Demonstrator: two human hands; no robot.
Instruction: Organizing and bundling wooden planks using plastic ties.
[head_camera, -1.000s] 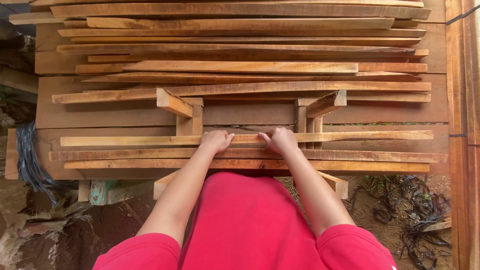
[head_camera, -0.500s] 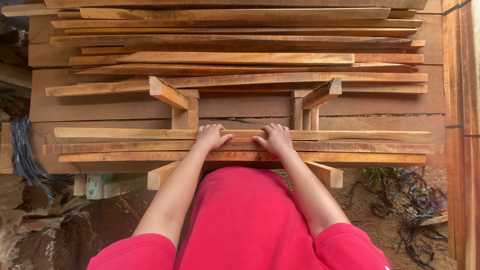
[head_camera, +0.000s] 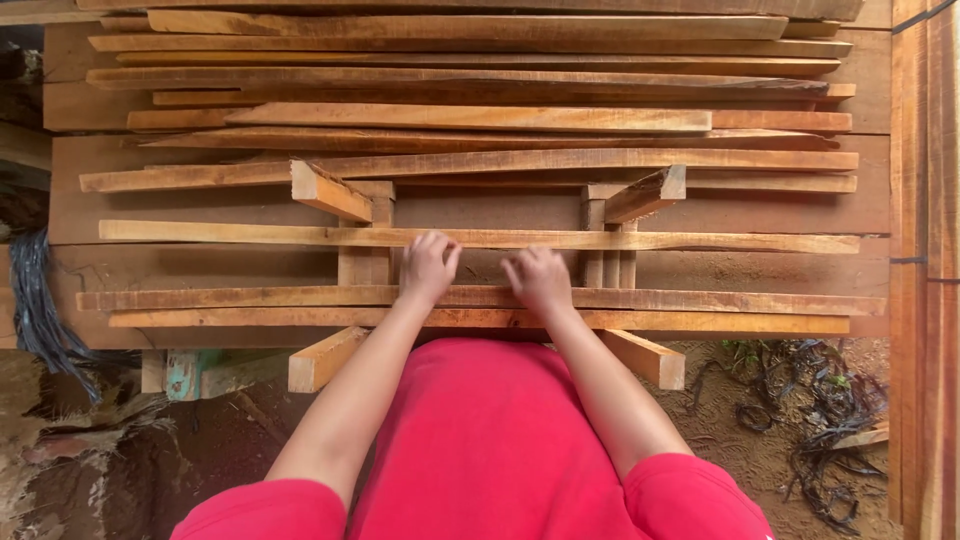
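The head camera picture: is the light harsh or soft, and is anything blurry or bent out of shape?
Head view: soft, even daylight, no glare on the wood, only thin shadows under the slat that the left hand and right hand touch; both hands slightly blurred, the stacked boards sharp; the long boards bow a little near the frame edges, a wide-lens effect.

Both hands were motion-blurred, so grip on the thin slat was unclear. Top boards and right planks ran off frame.
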